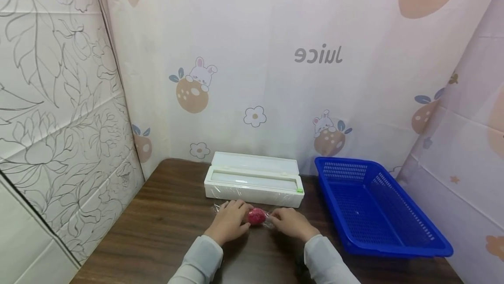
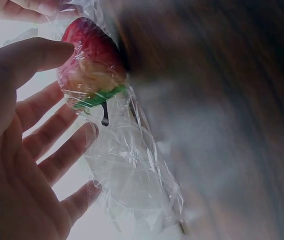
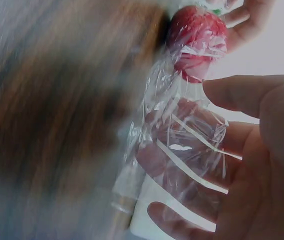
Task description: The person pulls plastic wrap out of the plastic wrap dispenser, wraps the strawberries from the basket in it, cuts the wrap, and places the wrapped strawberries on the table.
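At the far left we see a white drape with line-drawn flowers [image 1: 75, 87], and beside it the dark wood-grain table [image 1: 157, 218]. Toward the back of the table we find a white cling film dispenser [image 1: 252, 193], its lid leaning back and its green slider [image 1: 300, 190] at the right end. In front of it the left hand [image 1: 229, 221] comes in, thumb on one side and forefinger on the other, holding a red strawberry-shaped fruit [image 1: 256, 216] through clear cling film [image 2: 132, 167]; we see its other fingers spread along the wrap. The fruit sits between the two hands, just in front of the dispenser; whether it rests on the wood or slightly above, we cannot tell. Its long axis runs left to right, roughly along the dispenser's front: the green cap [image 2: 99, 98] and dark stem [image 2: 105, 115] point left, the narrower red end points right. The film trails out past both ends. Next we come to the right hand [image 1: 292, 222], which pinches the film beside that red end. Farthest right on the table we see a blue perforated plastic basket [image 1: 364, 216]
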A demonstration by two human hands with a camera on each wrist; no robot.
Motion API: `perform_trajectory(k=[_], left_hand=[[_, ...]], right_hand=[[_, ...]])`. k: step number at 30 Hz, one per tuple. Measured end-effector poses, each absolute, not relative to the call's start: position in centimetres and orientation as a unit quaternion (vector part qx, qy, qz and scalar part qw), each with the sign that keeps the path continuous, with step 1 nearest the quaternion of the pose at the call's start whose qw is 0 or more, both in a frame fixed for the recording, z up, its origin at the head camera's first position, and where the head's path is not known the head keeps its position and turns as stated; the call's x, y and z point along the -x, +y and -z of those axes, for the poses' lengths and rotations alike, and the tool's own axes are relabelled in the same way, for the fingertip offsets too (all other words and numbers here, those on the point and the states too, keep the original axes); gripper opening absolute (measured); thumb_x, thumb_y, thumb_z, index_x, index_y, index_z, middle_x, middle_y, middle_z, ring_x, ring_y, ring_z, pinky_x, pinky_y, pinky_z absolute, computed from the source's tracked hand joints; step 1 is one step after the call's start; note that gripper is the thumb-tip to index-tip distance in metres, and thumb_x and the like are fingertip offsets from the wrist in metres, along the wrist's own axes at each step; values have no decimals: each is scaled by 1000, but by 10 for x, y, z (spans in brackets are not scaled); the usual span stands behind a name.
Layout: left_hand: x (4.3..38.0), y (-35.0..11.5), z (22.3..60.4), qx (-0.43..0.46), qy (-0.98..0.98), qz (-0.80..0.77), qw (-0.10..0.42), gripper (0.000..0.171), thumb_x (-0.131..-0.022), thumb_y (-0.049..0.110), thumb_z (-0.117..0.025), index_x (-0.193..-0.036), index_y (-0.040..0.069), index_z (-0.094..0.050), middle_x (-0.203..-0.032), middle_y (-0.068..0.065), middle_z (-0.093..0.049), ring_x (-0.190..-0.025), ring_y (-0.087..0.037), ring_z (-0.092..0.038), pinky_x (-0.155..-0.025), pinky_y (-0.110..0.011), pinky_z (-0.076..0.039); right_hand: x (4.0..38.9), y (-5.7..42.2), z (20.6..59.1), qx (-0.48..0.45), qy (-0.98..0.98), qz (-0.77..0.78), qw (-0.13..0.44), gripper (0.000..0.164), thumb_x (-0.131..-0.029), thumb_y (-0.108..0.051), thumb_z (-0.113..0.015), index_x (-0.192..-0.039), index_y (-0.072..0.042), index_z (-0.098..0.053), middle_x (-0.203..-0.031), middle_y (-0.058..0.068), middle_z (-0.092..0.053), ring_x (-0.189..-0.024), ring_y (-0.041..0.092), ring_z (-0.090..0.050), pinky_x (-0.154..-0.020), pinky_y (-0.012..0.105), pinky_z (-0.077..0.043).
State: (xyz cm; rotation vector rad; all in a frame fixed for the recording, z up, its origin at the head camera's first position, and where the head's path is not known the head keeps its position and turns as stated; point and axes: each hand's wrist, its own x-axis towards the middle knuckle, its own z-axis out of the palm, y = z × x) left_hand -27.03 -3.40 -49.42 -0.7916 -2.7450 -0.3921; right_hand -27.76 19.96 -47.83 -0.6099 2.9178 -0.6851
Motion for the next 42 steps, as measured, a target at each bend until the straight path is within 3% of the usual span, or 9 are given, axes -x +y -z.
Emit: perform_trajectory(k=[3,9,12,18,32,42], left_hand=[[272,-34,494,271,-944,139,128,43,-86,32,-76,-125,17,-65,-119,-1,-63,-113,-23,-59,-100,-50,-46],[275,-33,497,267,-943,147,130,42,-88,30,-75,-127,17,-65,-117,-3,-63,-111,-24,-59,-99,-50,-46],[279,-33,500,265,-944,146,128,44,-89,31,-74,-128,16,-64,-117,-3,-63,-109,-25,-59,-98,-50,-46],[282,-32,503,259,-948,145,115,48,-90,33,-73,-133,16,-62,-118,-3,-62,-111,-25,-59,-98,-52,-47],[285,-32,499,245,-950,165,97,48,-90,30,-73,-135,15,-62,-120,-7,-63,-111,-27,-59,-97,-55,-47],[292,-34,503,250,-947,183,87,52,-91,31,-71,-137,12,-60,-116,-7,-64,-111,-27,-59,-98,-54,-46]], right_hand=[[276,203,475,190,955,225,36,18,-98,-27,-64,-103,-13,-73,-72,-9,-61,-64,11,-56,-61,37,-49],[277,199,477,206,951,216,-80,21,-90,-20,-73,-108,-9,-72,-101,3,-69,-95,23,-65,-82,49,-54],[278,192,478,243,937,230,-106,24,-89,-16,-75,-111,-9,-72,-108,5,-69,-102,25,-63,-88,51,-52],[279,178,486,296,927,216,-85,35,-88,-19,-78,-122,-14,-69,-117,3,-69,-110,28,-61,-85,54,-48],[284,168,487,258,942,207,-57,54,-79,-18,-86,-128,-13,-63,-123,8,-64,-116,32,-58,-95,59,-46],[289,165,485,261,949,162,-68,51,-79,-21,-85,-125,-14,-64,-120,7,-66,-114,31,-59,-93,58,-48]])
